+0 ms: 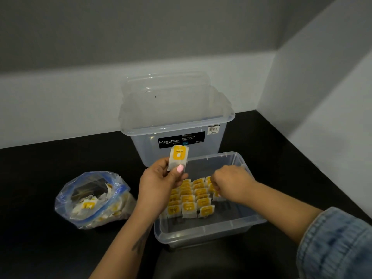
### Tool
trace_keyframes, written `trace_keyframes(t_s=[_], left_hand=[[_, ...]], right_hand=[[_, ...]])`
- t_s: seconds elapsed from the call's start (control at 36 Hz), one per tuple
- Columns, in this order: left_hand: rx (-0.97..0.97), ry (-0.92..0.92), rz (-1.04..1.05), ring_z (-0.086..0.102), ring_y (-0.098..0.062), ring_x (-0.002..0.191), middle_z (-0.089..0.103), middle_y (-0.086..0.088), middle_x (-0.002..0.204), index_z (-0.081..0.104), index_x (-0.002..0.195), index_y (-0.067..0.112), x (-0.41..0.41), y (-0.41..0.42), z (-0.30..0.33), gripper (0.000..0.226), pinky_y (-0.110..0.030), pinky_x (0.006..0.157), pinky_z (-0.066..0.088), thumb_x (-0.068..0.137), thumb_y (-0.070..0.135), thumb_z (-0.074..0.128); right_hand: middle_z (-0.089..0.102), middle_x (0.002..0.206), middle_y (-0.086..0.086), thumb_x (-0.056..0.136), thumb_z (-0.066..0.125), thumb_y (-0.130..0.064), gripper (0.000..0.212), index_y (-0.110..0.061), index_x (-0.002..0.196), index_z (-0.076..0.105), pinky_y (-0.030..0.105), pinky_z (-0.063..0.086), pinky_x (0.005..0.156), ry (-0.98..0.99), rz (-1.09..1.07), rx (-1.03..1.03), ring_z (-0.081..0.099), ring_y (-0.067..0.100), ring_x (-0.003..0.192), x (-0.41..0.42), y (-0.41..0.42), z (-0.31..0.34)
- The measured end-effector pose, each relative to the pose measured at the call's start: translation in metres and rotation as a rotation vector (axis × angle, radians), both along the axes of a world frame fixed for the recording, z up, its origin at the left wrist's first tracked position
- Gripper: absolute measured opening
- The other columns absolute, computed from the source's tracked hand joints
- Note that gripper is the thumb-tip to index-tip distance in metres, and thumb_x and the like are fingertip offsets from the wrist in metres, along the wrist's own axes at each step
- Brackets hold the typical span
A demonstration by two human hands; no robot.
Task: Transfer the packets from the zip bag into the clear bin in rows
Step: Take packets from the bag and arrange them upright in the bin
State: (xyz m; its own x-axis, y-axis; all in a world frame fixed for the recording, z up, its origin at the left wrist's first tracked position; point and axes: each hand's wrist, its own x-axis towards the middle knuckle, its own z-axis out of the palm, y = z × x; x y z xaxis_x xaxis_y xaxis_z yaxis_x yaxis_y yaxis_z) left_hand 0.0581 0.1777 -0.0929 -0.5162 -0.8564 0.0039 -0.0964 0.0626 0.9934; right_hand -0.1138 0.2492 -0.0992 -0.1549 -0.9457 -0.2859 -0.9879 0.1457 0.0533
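Note:
A clear bin [209, 232] stands on the black surface in front of me, with several white-and-yellow packets [191, 200] standing in rows in its far half. My left hand [161, 184] pinches one packet [178, 157] upright above the bin's far left corner. My right hand [229, 184] reaches down into the bin with its fingers curled at a packet [216, 196] at the right end of the rows. The zip bag [92, 200], blue-edged and open, lies to the left with more packets inside.
A taller clear Megabox storage box [177, 125] stands right behind the bin, with a lid leaning in it. Grey walls close off the back and the right side. The black surface runs left past the zip bag.

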Motion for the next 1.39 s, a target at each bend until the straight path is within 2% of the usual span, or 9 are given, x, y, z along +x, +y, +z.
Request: trace_keyframes(t_s=[0.19, 0.33, 0.5, 0.67, 0.78, 0.92, 1.03, 1.14, 1.39], left_hand=[[0.008, -0.039, -0.005, 0.07, -0.005, 0.083, 0.071, 0.005, 0.093, 0.06, 0.106, 0.022, 0.002, 0.004, -0.001, 0.019, -0.019, 0.072, 0.055, 0.089, 0.015, 0.059], [-0.018, -0.078, -0.016, 0.069, -0.008, 0.086, 0.071, 0.003, 0.096, 0.06, 0.105, 0.025, 0.001, 0.006, -0.002, 0.018, -0.026, 0.077, 0.056, 0.088, 0.018, 0.06], [-0.055, -0.146, -0.06, 0.069, -0.008, 0.086, 0.069, 0.007, 0.099, 0.057, 0.108, 0.029, -0.003, 0.006, -0.001, 0.023, -0.023, 0.073, 0.055, 0.088, 0.018, 0.06], [-0.157, -0.282, -0.127, 0.067, -0.003, 0.085, 0.068, 0.011, 0.099, 0.056, 0.114, 0.031, -0.009, 0.005, 0.0, 0.027, -0.028, 0.078, 0.056, 0.089, 0.023, 0.061], [-0.191, -0.301, -0.183, 0.067, -0.002, 0.086, 0.068, 0.011, 0.102, 0.056, 0.116, 0.033, -0.013, 0.009, 0.002, 0.031, -0.028, 0.08, 0.056, 0.089, 0.021, 0.062], [-0.221, -0.327, -0.201, 0.064, -0.004, 0.098, 0.068, 0.01, 0.11, 0.056, 0.12, 0.034, -0.018, 0.01, 0.002, 0.038, -0.032, 0.087, 0.055, 0.085, 0.023, 0.066], [-0.192, -0.316, -0.225, 0.059, 0.001, 0.107, 0.063, 0.01, 0.121, 0.048, 0.132, 0.027, -0.014, 0.007, 0.0, 0.061, -0.017, 0.085, 0.051, 0.077, 0.016, 0.074], [-0.264, -0.337, -0.184, 0.051, 0.004, 0.109, 0.059, 0.01, 0.125, 0.048, 0.131, 0.028, -0.008, 0.002, -0.001, 0.06, -0.005, 0.078, 0.044, 0.078, 0.014, 0.074], [-0.286, -0.316, -0.114, 0.055, 0.001, 0.111, 0.061, 0.01, 0.123, 0.053, 0.127, 0.026, 0.0, 0.004, -0.001, 0.053, -0.012, 0.088, 0.046, 0.079, 0.012, 0.072]], right_hand=[[0.061, 0.084, 0.002, 0.089, 0.055, -0.013, 0.01, -0.016, 0.092, 0.065, 0.03, 0.049, 0.073, -0.043, -0.039, -0.076, 0.055, 0.017, 0.075, 0.002, -0.003, -0.015], [0.064, 0.091, 0.002, 0.088, 0.061, -0.018, 0.009, -0.017, 0.096, 0.065, 0.03, 0.051, 0.078, -0.077, -0.069, -0.06, 0.06, 0.017, 0.084, 0.001, -0.004, -0.017], [0.064, 0.108, 0.0, 0.081, 0.073, -0.027, 0.034, -0.02, 0.112, 0.063, 0.027, 0.046, 0.082, -0.193, -0.136, -0.065, 0.059, 0.016, 0.102, -0.01, -0.005, 0.001], [0.064, 0.103, -0.01, 0.072, 0.08, -0.019, 0.05, -0.028, 0.117, 0.058, 0.02, 0.046, 0.081, -0.634, -0.256, -0.194, 0.06, 0.004, 0.095, -0.018, -0.004, 0.047], [0.069, 0.092, -0.007, 0.075, 0.078, -0.021, 0.028, -0.03, 0.099, 0.064, 0.016, 0.05, 0.068, -0.804, -0.235, -0.275, 0.065, 0.005, 0.085, -0.013, -0.002, 0.065], [0.065, 0.077, -0.014, 0.081, 0.072, -0.028, 0.009, -0.032, 0.079, 0.065, 0.009, 0.043, 0.059, -0.632, -0.175, -0.336, 0.061, -0.001, 0.072, -0.008, 0.002, 0.068], [0.064, 0.077, -0.013, 0.083, 0.071, -0.029, 0.005, -0.027, 0.086, 0.069, 0.012, 0.045, 0.066, -0.488, -0.162, -0.3, 0.061, 0.002, 0.073, -0.012, 0.007, 0.07], [0.061, 0.077, -0.013, 0.085, 0.068, -0.028, 0.004, -0.027, 0.089, 0.068, 0.018, 0.048, 0.072, -0.335, -0.156, -0.16, 0.06, 0.003, 0.076, -0.017, 0.013, 0.067], [0.066, 0.088, -0.001, 0.09, 0.057, -0.026, 0.011, -0.02, 0.093, 0.066, 0.034, 0.054, 0.081, 0.072, -0.013, 0.042, 0.062, 0.014, 0.081, -0.004, 0.013, 0.016]])
